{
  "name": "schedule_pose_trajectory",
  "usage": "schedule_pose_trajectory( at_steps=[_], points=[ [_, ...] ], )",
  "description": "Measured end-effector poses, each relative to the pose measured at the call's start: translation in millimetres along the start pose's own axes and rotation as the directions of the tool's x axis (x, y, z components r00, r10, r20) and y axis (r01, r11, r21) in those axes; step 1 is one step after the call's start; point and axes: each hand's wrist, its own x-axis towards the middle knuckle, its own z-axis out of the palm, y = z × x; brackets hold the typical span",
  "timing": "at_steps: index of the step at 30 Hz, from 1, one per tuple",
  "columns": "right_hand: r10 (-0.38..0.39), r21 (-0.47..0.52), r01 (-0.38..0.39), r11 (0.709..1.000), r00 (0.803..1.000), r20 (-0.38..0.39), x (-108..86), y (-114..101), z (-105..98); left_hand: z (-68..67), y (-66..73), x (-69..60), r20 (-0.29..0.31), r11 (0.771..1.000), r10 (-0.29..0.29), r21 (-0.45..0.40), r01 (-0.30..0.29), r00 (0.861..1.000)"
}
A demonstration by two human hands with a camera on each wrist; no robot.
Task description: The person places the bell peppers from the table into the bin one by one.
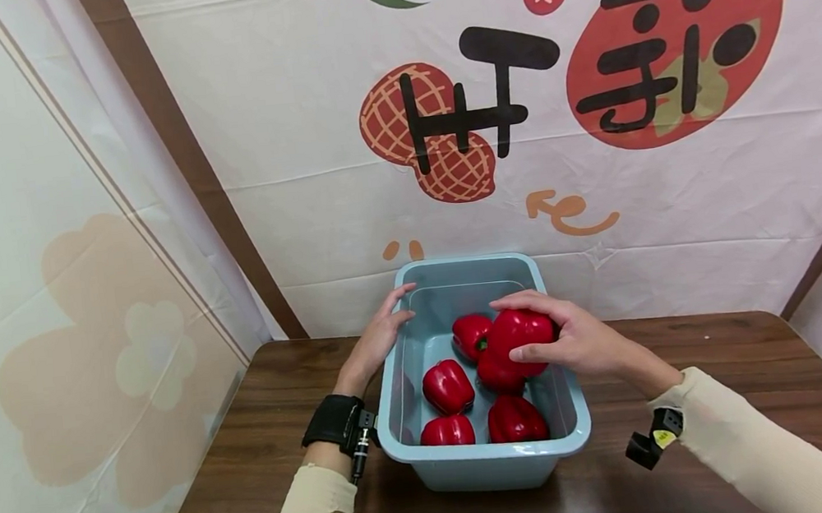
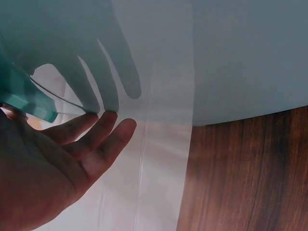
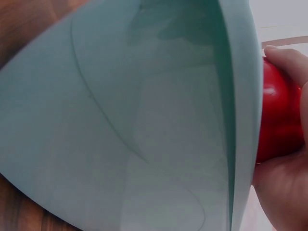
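Note:
A light blue plastic basin (image 1: 485, 450) holds several red bell peppers, among them one pepper (image 1: 448, 387) at the left of its floor and another (image 1: 517, 420) near the front. My right hand (image 1: 575, 340) grips a red bell pepper (image 1: 520, 330) above the others, at the basin's right side. In the right wrist view that pepper (image 3: 279, 113) shows between thumb and fingers, partly hidden by the rim. My left hand (image 1: 380, 338) rests at the left rim. Several of its fingertips (image 2: 127, 124) touch the outer wall in the left wrist view, with the fingers fairly straight.
The basin stands on a dark wooden table (image 1: 693, 403), close to its back edge. A white printed cloth (image 1: 310, 134) hangs right behind, and another pale cloth (image 1: 90, 320) hangs along the left side.

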Motion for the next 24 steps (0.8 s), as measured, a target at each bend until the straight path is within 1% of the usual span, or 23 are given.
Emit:
schedule_pose_trajectory(
  at_steps=[3,7,10,17,24],
  points=[
    [0.01,0.014,-0.01,1.0,1.0,0.01,0.8,-0.3,1.3,-1.4,1.8,0.4,0.018,1.0,-0.022,-0.013,0.023,1.0],
    [0.013,0.025,-0.013,1.0,1.0,0.021,2.4,0.9,2.8,-1.1,1.3,-0.2,0.009,1.0,-0.014,-0.014,0.015,1.0],
    [0.011,0.025,-0.011,1.0,1.0,0.027,4.1,2.0,4.2,-0.1,-0.5,-0.9,-0.009,1.0,0.006,-0.005,-0.006,1.0],
    [0.025,0.026,-0.026,0.999,0.999,0.027,6.4,1.8,5.5,-0.3,0.1,-0.7,-0.016,1.0,-0.005,0.008,0.005,1.0],
    [-0.004,0.027,0.003,1.0,1.0,0.031,9.2,3.7,6.2,0.6,1.1,-1.0,-0.02,1.0,0.001,0.015,0.0,1.0]
  ],
)
